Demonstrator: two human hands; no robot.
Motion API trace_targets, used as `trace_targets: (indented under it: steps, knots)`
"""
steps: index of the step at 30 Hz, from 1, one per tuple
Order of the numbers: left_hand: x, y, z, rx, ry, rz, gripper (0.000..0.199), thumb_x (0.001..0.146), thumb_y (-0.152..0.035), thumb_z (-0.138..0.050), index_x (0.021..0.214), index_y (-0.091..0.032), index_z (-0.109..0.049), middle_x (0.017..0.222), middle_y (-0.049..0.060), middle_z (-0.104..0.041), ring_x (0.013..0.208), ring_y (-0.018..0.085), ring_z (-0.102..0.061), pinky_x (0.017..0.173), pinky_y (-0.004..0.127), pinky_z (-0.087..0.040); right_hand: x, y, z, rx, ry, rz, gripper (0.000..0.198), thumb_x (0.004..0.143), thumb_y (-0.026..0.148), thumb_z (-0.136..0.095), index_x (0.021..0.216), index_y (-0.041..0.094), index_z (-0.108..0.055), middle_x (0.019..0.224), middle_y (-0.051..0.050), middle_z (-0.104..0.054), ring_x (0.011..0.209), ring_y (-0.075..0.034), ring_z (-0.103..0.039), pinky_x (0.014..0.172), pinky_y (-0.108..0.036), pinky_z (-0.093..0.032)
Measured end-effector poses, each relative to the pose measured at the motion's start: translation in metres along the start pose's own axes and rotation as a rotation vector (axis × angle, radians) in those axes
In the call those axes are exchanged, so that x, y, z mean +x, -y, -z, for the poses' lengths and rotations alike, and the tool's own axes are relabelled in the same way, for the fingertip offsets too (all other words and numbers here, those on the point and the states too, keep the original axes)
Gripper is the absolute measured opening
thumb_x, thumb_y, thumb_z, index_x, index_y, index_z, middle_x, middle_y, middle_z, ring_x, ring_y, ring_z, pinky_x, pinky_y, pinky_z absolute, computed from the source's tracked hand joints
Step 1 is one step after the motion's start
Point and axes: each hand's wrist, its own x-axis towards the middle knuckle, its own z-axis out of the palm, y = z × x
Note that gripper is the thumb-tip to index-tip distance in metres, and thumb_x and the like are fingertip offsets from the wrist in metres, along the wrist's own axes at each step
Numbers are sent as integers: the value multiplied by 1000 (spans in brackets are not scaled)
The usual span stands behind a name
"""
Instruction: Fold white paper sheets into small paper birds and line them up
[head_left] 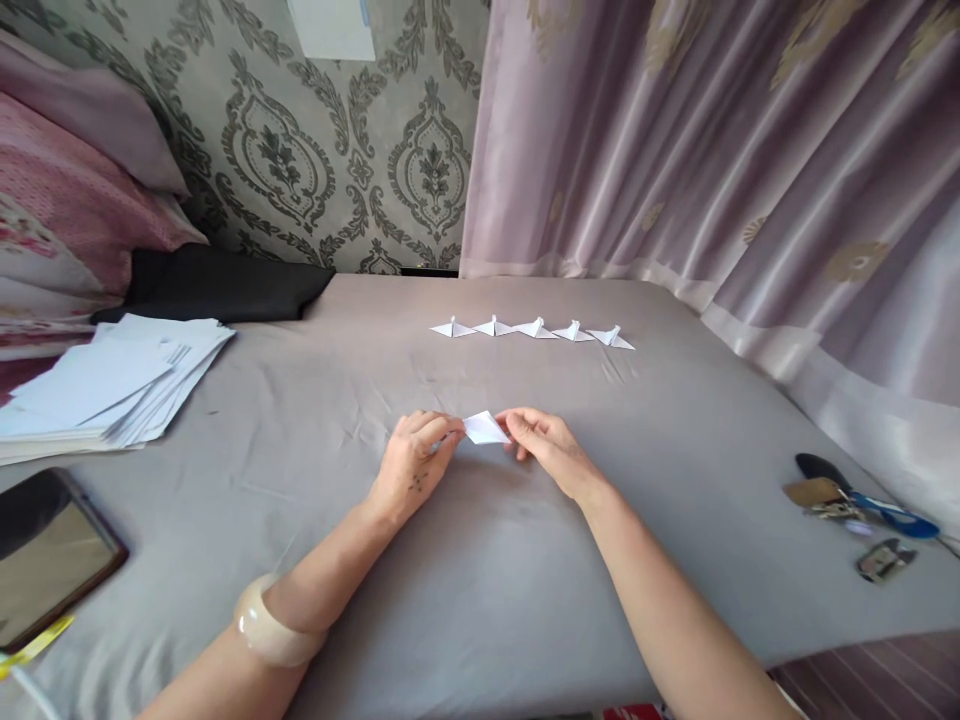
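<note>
A small folded piece of white paper [486, 429], diamond-like in outline, is held just above the grey cloth between my two hands. My left hand [420, 450] pinches its left corner between thumb and fingers. At the right corner, my right hand [547, 440] has its thumb and fingers closed on the paper's edge. Beyond them, several folded white paper figures [538, 328] with pointed ends lie side by side in a row on the cloth.
Grey cloth [360, 380] covers the surface. To the left are a paper stack [112, 385], a black folded item [225, 283] and a tablet or phone [56, 550]. Keys [832, 508] lie at right. A curtain [600, 150] hangs along the right side.
</note>
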Motion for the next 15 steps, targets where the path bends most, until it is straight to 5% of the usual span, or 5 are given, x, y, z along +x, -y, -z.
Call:
trace_targets:
  steps: [7, 15]
  knots:
    - [3, -13, 5, -179, 34, 117, 13, 88, -23, -53, 87, -22, -66, 88, 3, -70, 83, 18, -61, 81, 30, -45, -3, -6, -6, 20, -58, 104, 26, 82, 44, -62, 86, 19, -69, 72, 0, -64, 64, -13, -56, 60, -26, -44]
    - [13, -23, 4, -764, 91, 663, 22, 75, -37, -71, 78, -17, -63, 74, 1, -67, 71, 16, -62, 67, 26, -47, -3, -13, -21, -38, -172, 231, 21, 83, 41, -60, 82, 21, -67, 71, 0, -62, 66, -15, -56, 64, -28, -46]
